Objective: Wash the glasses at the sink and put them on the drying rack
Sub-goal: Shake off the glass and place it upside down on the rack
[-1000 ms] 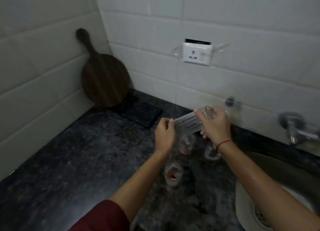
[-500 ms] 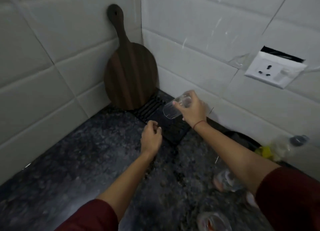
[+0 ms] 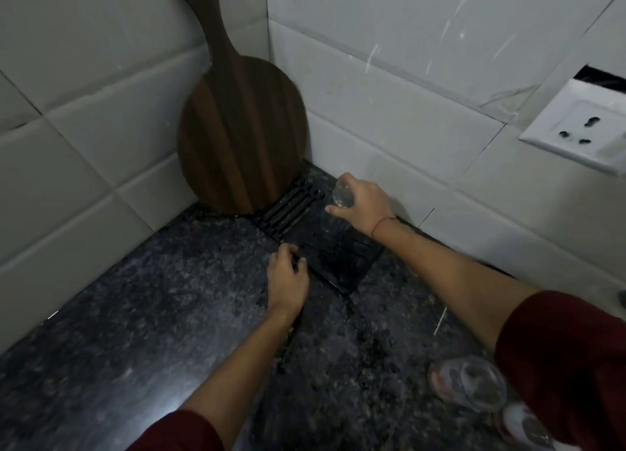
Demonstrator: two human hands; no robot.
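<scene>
Down came the right hand, gripping a glass on the black rack. At its edge the left hand curls; grip unclear.

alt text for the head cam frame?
The right hand holds a clear glass over a black drying rack on the counter; the left hand rests at the rack's near edge. A wooden cutting board leans behind the rack, and more glasses stand at lower right.
</scene>
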